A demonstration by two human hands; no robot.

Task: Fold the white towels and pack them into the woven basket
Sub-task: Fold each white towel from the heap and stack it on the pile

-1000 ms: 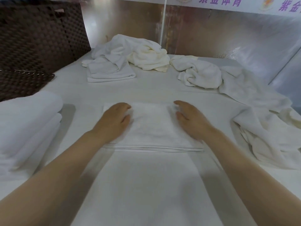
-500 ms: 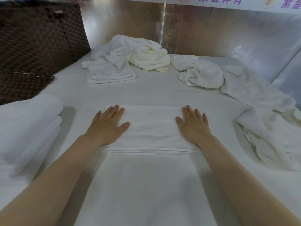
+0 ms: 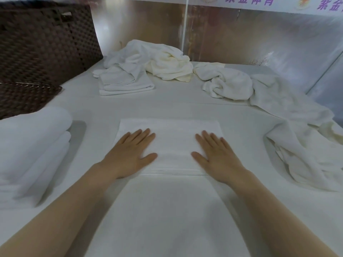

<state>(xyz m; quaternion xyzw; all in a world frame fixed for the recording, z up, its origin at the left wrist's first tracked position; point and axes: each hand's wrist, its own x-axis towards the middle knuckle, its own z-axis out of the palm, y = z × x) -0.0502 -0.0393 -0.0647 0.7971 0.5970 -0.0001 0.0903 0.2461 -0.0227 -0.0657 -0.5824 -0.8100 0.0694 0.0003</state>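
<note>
Left hand [image 3: 130, 156]: flat, fingers straight, pressing the folded towel [image 3: 170, 134], gripping nothing
Right hand [image 3: 219, 156]: the same
Risk: layers may slide apart when lifted toward the woven basket [image 3: 42, 52]

One head-worn wide-angle view only, so no overlap with any other. Looks forward and down from above the near edge of the white table [image 3: 185, 106], close over both forearms. Left hand [image 3: 128, 156] and right hand [image 3: 219, 158] near the centre; woven basket [image 3: 42, 45] far left, metallic wall [image 3: 241, 34] along the top.
</note>
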